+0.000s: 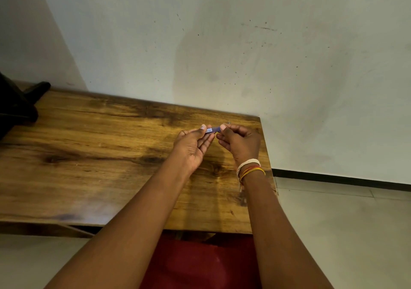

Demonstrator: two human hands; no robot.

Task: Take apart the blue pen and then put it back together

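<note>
Above the far right corner of the brown wood-grain desk (93, 146), you're holding the slim blue plastic pen (212, 130) in the air between both hands, clear of the desk top. Pen lies roughly level, running left to right, with a small white label on its left portion.

Your left hand (193, 146): palm up, thumb tip pressed on the pen's left end, fingers cupped beneath. Grip is closed on the pen.

Your right hand (241, 143): fingers curled in, thumb and forefinger pinching the pen's right end. Grip is also closed on the pen. A small dark tip sticks out just past the right thumb; too small to tell what part it is.

Only the short middle stretch of the pen shows between the two thumbs. Can't tell whether it's one piece or already split.

The right wrist carries white, red and yellow thread bands (250, 168).

At the far left edge of the desk sits a black object (17, 104), partly cut off.
</note>
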